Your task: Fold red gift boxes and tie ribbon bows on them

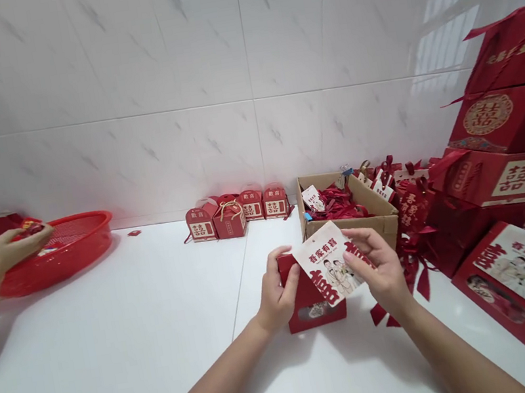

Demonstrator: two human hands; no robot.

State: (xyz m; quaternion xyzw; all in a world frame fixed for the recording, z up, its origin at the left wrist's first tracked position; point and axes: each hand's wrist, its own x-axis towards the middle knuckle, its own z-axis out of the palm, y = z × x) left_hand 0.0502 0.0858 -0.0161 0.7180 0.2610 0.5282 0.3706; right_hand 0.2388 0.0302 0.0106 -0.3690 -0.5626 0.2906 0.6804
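Observation:
My left hand [279, 291] is closed around the left side of a small red gift box [317, 317], which stands on the white table and has an oval window low on its front. In my right hand [377, 266] is a white card [328, 259] with red characters and a printed couple. The card is tilted in front of the box and covers much of its upper part. My right thumb lies on the card's face. Red ribbon ends [386, 316] lie on the table below my right wrist.
Behind the box, an open cardboard box [386, 223] holds red ribbons and tags. Stacked red gift boxes [490, 120] crowd the right. Several small red boxes [231, 218] line the wall. A co-worker's hand [2, 251] holds small packets over a red basket [86, 251].

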